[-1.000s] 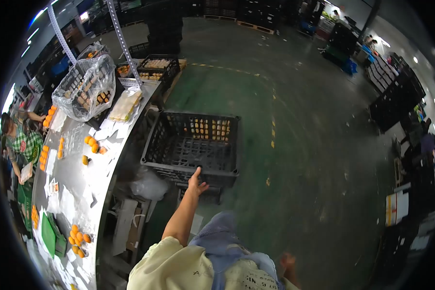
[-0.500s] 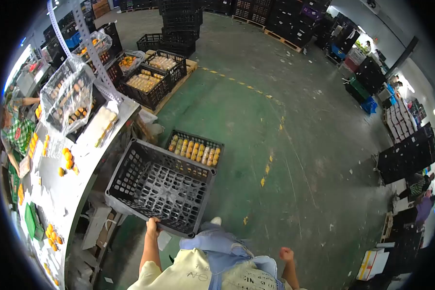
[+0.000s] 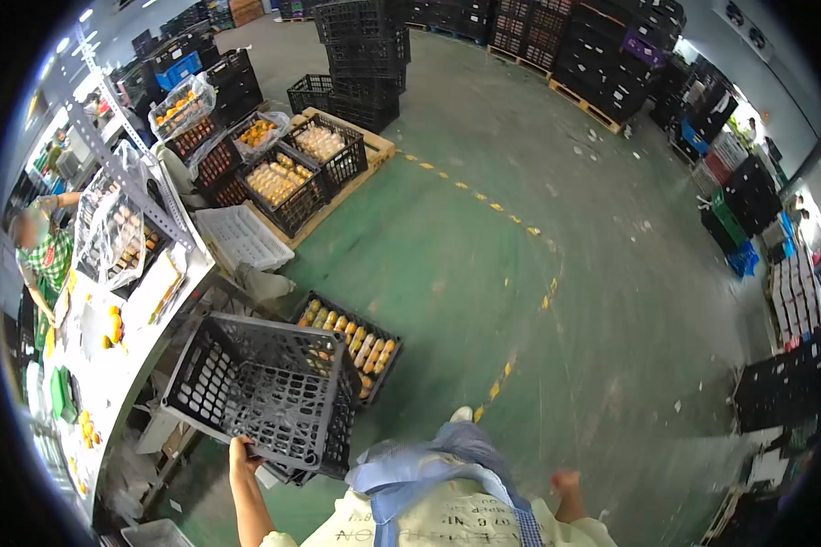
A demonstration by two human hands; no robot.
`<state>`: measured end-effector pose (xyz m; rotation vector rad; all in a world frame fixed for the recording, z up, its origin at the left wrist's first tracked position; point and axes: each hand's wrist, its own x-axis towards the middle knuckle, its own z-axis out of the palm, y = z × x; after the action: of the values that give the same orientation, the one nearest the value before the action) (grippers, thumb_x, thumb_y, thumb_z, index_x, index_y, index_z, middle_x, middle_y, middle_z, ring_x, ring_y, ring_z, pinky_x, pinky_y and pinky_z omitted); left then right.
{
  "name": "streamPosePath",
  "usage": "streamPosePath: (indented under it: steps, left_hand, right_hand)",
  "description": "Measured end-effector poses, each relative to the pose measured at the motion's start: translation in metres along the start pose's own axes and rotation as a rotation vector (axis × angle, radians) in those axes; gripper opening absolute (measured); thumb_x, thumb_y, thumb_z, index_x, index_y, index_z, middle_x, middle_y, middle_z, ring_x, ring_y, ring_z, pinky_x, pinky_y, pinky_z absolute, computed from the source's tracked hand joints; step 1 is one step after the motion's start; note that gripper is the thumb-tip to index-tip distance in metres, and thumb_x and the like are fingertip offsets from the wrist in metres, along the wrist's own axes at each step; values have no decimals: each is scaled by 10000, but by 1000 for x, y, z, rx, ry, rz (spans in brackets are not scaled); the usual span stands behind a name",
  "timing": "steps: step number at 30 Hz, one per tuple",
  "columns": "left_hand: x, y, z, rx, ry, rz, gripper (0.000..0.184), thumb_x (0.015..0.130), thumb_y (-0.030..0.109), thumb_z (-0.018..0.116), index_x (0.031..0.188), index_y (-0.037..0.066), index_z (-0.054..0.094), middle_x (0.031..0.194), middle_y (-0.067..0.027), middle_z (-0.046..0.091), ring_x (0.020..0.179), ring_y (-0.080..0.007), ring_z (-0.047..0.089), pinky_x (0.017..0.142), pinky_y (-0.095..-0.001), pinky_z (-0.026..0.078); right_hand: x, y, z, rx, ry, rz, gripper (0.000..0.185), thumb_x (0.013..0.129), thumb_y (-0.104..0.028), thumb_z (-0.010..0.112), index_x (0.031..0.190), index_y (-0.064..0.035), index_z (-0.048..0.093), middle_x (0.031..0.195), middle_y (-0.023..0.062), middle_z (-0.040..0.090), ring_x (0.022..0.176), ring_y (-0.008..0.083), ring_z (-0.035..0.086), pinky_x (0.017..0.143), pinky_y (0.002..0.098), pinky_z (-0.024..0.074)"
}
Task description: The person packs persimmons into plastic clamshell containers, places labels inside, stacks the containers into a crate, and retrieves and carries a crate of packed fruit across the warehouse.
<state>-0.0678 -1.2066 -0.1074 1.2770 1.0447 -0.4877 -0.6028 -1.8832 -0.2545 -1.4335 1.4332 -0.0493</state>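
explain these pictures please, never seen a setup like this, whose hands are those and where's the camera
There's no machine: these are a person's bare hands. A camera worn on the head looks forward and down, so the person's shirt shows at the bottom.

The left hand holds a black crate by its near edge. The right hand, blurred, is out to the side with nothing visible in it.

Just beyond, another crate holds rows of fruit. On the table at left lie orange fruit and a green object.

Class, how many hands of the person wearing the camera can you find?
2: the left hand grips the near edge of the black crate; the right hand, blurred, is out to the right. Some left fingers are hidden.
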Motion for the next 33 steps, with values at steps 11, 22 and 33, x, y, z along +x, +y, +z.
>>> streamPosePath:
  steps: [11,22,33]
  left_hand:
    - [-147,-11,248,-541,137,47,311,593,153,508,883,39,495,878,-126,531,671,-283,501,635,-435,517]
    - [-71,119,519,-498,224,41,221,650,189,525,802,37,476,772,-120,528,679,-279,546,680,-471,508]
    - [25,259,845,-523,174,48,166,648,135,571,745,46,470,731,-114,476,694,-286,531,664,-459,481]
  right_hand:
    - [391,-494,114,154,-256,-257,116,824,-59,570,930,-47,613,753,65,614,588,132,579,466,240,464]
    - [532,-556,81,-154,-201,-278,123,790,-69,538,701,-55,621,575,39,576,455,128,499,410,283,381]
    - [731,-619,-30,83,-315,535,145,781,-94,533,640,-65,556,537,56,512,461,179,519,428,298,442]
